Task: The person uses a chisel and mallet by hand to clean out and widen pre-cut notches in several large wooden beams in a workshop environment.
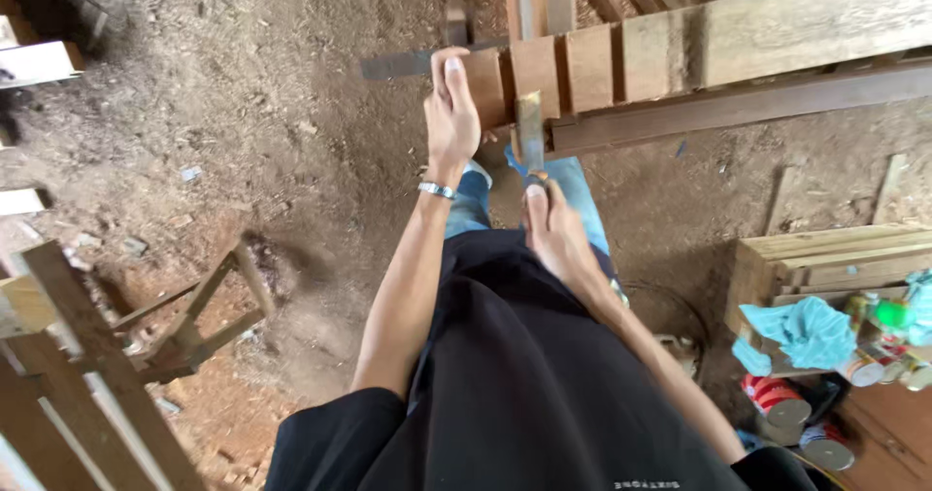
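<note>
— Left hand (452, 113) lies flat, fingers together, pressed on the end of the notched plank (680, 49); nothing is clamped in it. What about the other?

— Right hand (551, 227) is closed tight round the handle of a chisel (530, 132). The blade's long axis runs nearly straight away from the person, tip pointing up the picture into one of the notches at the plank's near edge.

— And the plank itself?

— It runs crosswise, left to right, rising slightly toward the right, with a row of cut slots along its left part. A darker beam (738, 108) lies just beneath it, parallel.

— What is around?

— Largest first: the dirt floor strewn with sawdust (272, 132); a wooden frame of slats (87, 355) at lower left; a stack of boards (835, 258) at right, with a light blue cloth (806, 331) on it and a few cans (786, 404) beside. A flat metal ruler (398, 64) pokes out leftward from under the left fingertips. A bracelet (437, 190) sits on the left wrist.

— Anything blocking the chisel?

— Only the plank edge it meets.
</note>
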